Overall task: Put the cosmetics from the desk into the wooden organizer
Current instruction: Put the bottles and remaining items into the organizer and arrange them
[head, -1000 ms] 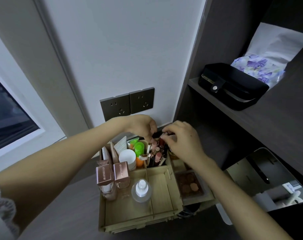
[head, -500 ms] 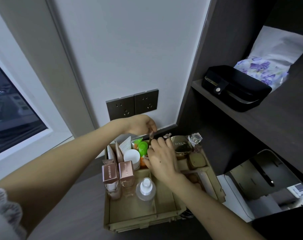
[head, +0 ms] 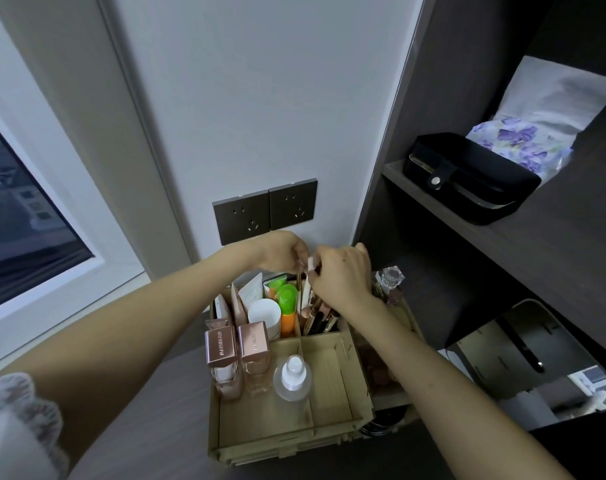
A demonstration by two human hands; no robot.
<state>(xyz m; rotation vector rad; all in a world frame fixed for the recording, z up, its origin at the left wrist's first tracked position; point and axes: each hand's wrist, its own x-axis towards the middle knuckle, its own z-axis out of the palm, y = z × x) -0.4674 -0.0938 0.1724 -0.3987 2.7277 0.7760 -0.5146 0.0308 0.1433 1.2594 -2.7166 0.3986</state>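
Note:
A wooden organizer stands on the dark desk against the wall. Its back compartments hold tubes, a white jar, a green and orange bottle and several lipsticks and pencils. Two rose-gold capped bottles and a clear pump bottle stand in front. My left hand pinches a thin stick above the lipstick compartment. My right hand is closed on a small white-tipped cosmetic right beside it. The two hands almost touch.
Two dark wall sockets sit just behind the hands. A clear perfume bottle stands at the organizer's right. A black case and a floral bag lie on the shelf above. A mirror is at lower right.
My right hand has risen from inside the organizer up to my left hand, with a small white-tipped item in its fingers. The left hand stays above the back compartments.

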